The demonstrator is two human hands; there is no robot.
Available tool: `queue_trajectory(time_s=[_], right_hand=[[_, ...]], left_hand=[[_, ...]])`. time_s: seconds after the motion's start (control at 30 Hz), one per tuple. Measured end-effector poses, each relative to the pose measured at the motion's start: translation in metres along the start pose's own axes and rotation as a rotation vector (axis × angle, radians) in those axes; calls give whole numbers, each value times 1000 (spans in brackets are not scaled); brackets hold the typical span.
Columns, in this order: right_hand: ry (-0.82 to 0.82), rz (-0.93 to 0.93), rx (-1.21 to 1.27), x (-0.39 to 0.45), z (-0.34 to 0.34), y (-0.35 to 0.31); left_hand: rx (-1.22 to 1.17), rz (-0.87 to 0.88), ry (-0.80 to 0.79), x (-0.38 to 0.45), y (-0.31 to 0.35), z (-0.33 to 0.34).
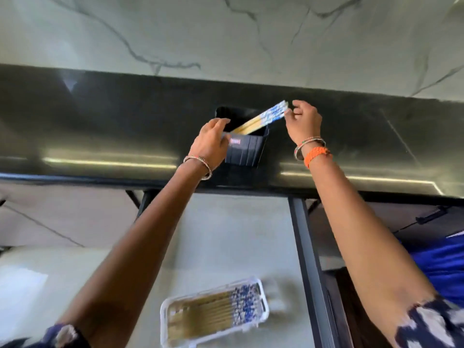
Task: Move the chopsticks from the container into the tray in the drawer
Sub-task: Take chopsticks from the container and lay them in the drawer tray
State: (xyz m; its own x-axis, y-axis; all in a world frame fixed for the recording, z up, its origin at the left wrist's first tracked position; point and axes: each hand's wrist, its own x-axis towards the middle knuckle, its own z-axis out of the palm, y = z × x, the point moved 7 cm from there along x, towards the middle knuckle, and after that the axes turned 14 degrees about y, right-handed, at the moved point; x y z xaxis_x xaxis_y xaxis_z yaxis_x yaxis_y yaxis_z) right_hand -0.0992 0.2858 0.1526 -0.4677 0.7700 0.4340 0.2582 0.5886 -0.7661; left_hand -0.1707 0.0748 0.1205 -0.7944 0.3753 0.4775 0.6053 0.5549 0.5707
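Near me, one white tray holds many chopsticks. Far off, my left hand grips one black container; my right hand pinches a chopstick bunch.

Bare black table either side of container. Drawer floor open above tray; dark frame rail bounds right.
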Motion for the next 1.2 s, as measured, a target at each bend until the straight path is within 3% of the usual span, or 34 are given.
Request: queue_trajectory(time_s=[0.1,0.27,0.47,0.67,0.8,0.87,1.03,1.2], right_hand=[[-149,145,-121,38,33,16],[-200,99,-125,65,56,14],[-116,80,-110,72,51,9],[-157,39,-122,74,48,-1],[-26,-42,-76,75,28,-22],[64,-99,-55,75,9,-35],[327,-170,161,42,-60,-65],[141,100,551,-20,-61,-53]], left_hand=[[192,26,-106,28,-17,29],[329,61,-221,33,-42,55],[291,60,-195,31,-47,58],[267,22,-207,29,-46,57],[261,-18,-224,28,-41,51],[245,-7,-175,28,-32,40],[108,133,162,38,22,-10],[316,331,280,21,58,-50]])
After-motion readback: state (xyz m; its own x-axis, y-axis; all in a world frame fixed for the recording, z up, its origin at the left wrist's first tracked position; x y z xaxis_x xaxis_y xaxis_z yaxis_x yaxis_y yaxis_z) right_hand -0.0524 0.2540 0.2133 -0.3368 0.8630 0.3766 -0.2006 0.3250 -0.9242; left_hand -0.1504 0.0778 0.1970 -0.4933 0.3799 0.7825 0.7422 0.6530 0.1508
